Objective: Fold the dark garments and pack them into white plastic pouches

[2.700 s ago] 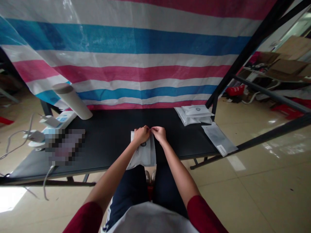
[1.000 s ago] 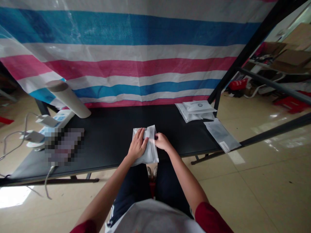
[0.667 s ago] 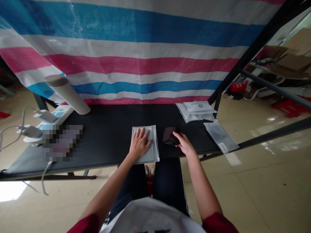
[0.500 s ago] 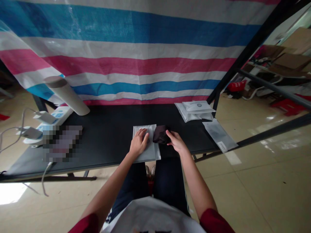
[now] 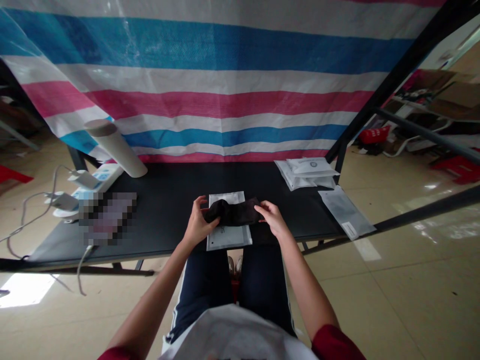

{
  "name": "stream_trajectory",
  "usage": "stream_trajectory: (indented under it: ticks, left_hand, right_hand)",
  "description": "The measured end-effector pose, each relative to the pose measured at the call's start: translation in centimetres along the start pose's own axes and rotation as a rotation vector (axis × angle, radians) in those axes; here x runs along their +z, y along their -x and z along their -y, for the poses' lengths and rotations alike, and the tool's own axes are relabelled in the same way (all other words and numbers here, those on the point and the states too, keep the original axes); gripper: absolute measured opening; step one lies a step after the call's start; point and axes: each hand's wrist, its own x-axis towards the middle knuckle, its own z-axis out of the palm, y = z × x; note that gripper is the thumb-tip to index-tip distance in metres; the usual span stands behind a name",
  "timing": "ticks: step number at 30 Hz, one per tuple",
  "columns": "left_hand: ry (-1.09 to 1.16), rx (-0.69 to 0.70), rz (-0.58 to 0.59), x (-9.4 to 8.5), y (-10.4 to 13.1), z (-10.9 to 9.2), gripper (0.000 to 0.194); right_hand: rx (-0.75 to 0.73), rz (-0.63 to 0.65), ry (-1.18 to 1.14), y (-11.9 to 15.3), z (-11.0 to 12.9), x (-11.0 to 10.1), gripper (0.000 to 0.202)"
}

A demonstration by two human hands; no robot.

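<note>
A dark, soft piece of fabric [image 5: 242, 214], perhaps a garment, stretches sideways between my hands; its exact kind does not show. My left hand [image 5: 199, 223] pinches its left end, which is bunched up. At the right end, the thumb and fingers of my right hand [image 5: 272, 216] grip the flatter part. Beneath the fabric, a frosted plastic bag [image 5: 229, 240] with dark lettering lies flat near the table's front edge, partly covered.
Several filled white pouches [image 5: 307, 172] are piled at the table's back right. Another frosted bag [image 5: 345, 212] overhangs the right edge. On the left are a pale bottle [image 5: 118, 150], a power strip [image 5: 108, 175] with chargers, and a blurred-out device [image 5: 108, 217] on a cable.
My left hand has come off the bag and taken the fabric's left end. The fabric, before bunched by my right hand, is now drawn out leftward over the bag.
</note>
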Motion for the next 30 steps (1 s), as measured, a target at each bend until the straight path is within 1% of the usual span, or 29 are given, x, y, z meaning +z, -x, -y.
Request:
stream_trajectory:
  ticks: [3,5,6,8,9,11,13,15,18,20,23,24,26,30]
  left_hand:
    - [-0.012,-0.009,-0.088,-0.4,0.4,0.7,0.052]
    - [-0.041,-0.018,-0.167,-0.8,0.8,1.2,0.041]
    - [-0.059,-0.026,-0.189,-1.0,0.9,1.5,0.038]
    - [-0.118,-0.023,-0.185,-1.3,1.2,2.1,0.033]
    - [-0.158,-0.004,-0.163,-1.5,1.3,2.4,0.03]
    - [-0.244,0.059,-0.102,-1.6,1.4,2.8,0.024]
    - [-0.336,0.117,-0.051,-1.5,1.3,3.1,0.028]
    - [-0.443,0.13,-0.002,-1.3,1.0,3.2,0.039]
    - [-0.603,0.073,0.058,-1.1,0.3,3.2,0.053]
    - [-0.662,0.037,0.09,-1.0,-0.2,3.2,0.056]
    - [-0.679,0.027,0.098,-1.0,-0.7,3.2,0.054]
    - [-0.67,0.031,0.088,-1.1,-0.9,3.3,0.052]
    - [-0.635,0.054,0.054,-1.1,-1.1,3.6,0.047]
    - [-0.559,0.135,-0.037,-1.2,-1.4,4.1,0.038]
  right_hand:
    - [-0.017,-0.014,0.014,-0.3,-0.1,-0.4,0.037]
    - [-0.067,-0.055,0.031,-0.5,-0.5,-0.7,0.032]
    - [-0.097,-0.074,0.04,-0.7,-0.7,-0.9,0.031]
    - [-0.135,-0.08,0.058,-0.9,-1.1,-1.3,0.03]
    - [-0.131,-0.068,0.066,-1.0,-1.3,-1.5,0.032]
    - [-0.08,-0.036,0.073,-1.2,-1.6,-1.8,0.036]
    - [-0.015,-0.027,0.063,-1.3,-1.9,-1.9,0.037]
    - [0.027,-0.044,0.059,-1.5,-2.1,-1.9,0.035]
    - [0.024,-0.075,0.097,-1.9,-2.3,-1.9,0.03]
    - [0.017,-0.079,0.133,-2.1,-2.4,-1.9,0.029]
    - [0.015,-0.06,0.211,-2.3,-2.5,-1.9,0.041]
    - [0.001,-0.052,0.257,-2.3,-2.6,-1.9,0.045]
    - [-0.075,-0.062,0.392,-2.5,-2.7,-1.9,0.046]
    - [-0.267,-0.154,0.723,-2.8,-2.8,-1.6,0.035]
